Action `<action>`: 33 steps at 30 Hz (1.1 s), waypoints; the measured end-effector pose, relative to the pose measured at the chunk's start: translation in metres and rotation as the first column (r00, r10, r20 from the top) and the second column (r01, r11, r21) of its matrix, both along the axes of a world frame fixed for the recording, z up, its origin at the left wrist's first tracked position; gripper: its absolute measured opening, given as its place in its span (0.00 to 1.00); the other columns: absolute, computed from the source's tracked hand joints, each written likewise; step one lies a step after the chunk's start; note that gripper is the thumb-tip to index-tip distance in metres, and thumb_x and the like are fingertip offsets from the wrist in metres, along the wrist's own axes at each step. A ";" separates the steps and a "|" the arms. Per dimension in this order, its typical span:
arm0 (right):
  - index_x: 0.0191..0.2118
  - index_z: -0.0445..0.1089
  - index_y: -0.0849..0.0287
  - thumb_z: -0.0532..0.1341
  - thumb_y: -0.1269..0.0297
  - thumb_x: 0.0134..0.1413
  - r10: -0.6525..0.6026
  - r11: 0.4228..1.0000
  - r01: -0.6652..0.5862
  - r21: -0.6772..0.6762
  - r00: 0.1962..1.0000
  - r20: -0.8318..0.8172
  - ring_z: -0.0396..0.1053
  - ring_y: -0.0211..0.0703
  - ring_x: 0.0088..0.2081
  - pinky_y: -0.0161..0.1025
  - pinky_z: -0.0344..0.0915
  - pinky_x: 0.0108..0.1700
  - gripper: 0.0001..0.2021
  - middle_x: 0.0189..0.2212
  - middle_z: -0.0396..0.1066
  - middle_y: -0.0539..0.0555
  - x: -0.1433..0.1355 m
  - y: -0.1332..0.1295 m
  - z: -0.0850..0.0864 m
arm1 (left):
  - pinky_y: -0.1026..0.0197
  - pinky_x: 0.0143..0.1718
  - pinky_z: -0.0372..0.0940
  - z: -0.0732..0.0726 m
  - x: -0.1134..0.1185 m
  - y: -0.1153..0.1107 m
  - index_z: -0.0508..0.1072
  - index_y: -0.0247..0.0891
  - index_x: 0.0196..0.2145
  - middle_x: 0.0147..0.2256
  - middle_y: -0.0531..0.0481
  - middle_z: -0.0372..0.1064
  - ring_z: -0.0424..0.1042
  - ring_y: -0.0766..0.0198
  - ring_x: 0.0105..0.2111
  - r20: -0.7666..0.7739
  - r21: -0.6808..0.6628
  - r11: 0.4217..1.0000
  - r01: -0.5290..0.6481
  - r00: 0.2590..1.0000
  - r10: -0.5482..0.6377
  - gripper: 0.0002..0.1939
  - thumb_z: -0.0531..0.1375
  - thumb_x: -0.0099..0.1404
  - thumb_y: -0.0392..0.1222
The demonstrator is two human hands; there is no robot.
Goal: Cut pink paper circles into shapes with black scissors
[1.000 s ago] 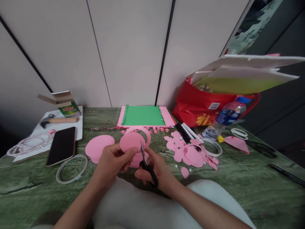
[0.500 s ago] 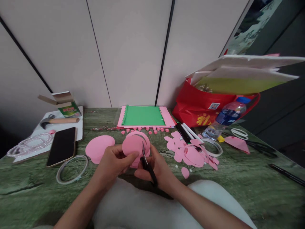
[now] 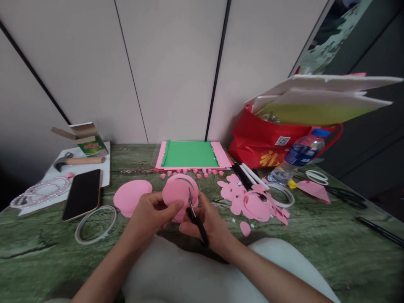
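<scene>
The person's left hand (image 3: 148, 212) pinches a round pink paper disc (image 3: 176, 191) between thumb and fingers, holding it up just above the green marbled tabletop (image 3: 315, 235). The right hand (image 3: 210, 223) is closed around the black handles of a small pair of scissors (image 3: 193, 210), whose blades point up into the disc's right edge. The two hands sit close together, almost touching.

On the table to the left of the disc lies a second flat pink paper circle (image 3: 131, 195), and beyond that a clear ring of tape (image 3: 94, 219) and a dark smartphone (image 3: 82, 193) lying face up. A string of pale beads (image 3: 41, 190) and a wooden-handled hammer (image 3: 78, 160) rest on a white sheet near a small open cardboard box with a green label (image 3: 85, 139); its red writing is too small to read.

At the back, a green sheet lies on pink sheets (image 3: 189, 153). To the right is a heap of pink paper cut-outs (image 3: 249, 202), black and white pens (image 3: 246, 174), and another tape ring (image 3: 282, 193). A red bag (image 3: 261, 143) bears a QR code and gold characters I cannot make out. A plastic bottle with a blue label (image 3: 299, 155) leans against it.
</scene>
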State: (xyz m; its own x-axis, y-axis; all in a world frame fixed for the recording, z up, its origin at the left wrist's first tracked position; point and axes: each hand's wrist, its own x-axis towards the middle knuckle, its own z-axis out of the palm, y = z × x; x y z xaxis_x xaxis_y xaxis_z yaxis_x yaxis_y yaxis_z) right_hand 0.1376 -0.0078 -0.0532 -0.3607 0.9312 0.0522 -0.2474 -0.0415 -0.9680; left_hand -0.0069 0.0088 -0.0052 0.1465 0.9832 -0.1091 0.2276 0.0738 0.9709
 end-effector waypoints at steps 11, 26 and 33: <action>0.49 0.50 0.58 0.67 0.63 0.39 0.000 0.999 0.000 0.038 1.000 -0.019 0.49 0.28 0.18 0.27 0.46 0.19 0.32 0.18 0.57 0.40 0.000 0.002 -0.003 | 0.70 0.13 0.41 0.001 0.001 -0.001 0.68 0.33 0.19 0.10 0.61 0.52 0.47 0.76 0.12 0.022 0.008 1.000 -0.029 0.999 0.029 0.13 0.62 0.48 0.47; 0.49 0.51 0.60 0.66 0.55 0.37 -0.033 0.999 0.033 0.000 0.993 0.110 0.54 0.31 0.14 0.29 0.52 0.16 0.34 0.15 0.60 0.41 0.001 0.000 0.006 | 0.72 0.12 0.44 0.002 -0.001 -0.001 0.68 0.33 0.20 0.11 0.61 0.54 0.50 0.77 0.12 0.071 0.019 0.999 -0.032 0.997 0.031 0.12 0.62 0.49 0.46; 0.46 0.53 0.59 0.65 0.57 0.39 -0.030 0.999 0.029 0.015 0.996 0.087 0.55 0.30 0.13 0.29 0.53 0.17 0.29 0.14 0.60 0.39 0.000 -0.001 0.002 | 0.71 0.11 0.48 0.007 0.002 -0.002 0.66 0.35 0.19 0.14 0.58 0.62 0.55 0.75 0.11 0.143 0.000 1.000 0.005 0.990 -0.005 0.12 0.61 0.51 0.45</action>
State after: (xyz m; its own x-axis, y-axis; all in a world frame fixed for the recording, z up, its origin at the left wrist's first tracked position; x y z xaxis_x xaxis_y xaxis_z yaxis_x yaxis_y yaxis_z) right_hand 0.1380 -0.0089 -0.0509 -0.3367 0.9410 0.0345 -0.1632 -0.0222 -0.9863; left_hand -0.0046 0.0066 0.0018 0.1660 0.9823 -0.0868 0.0865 0.0731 0.9936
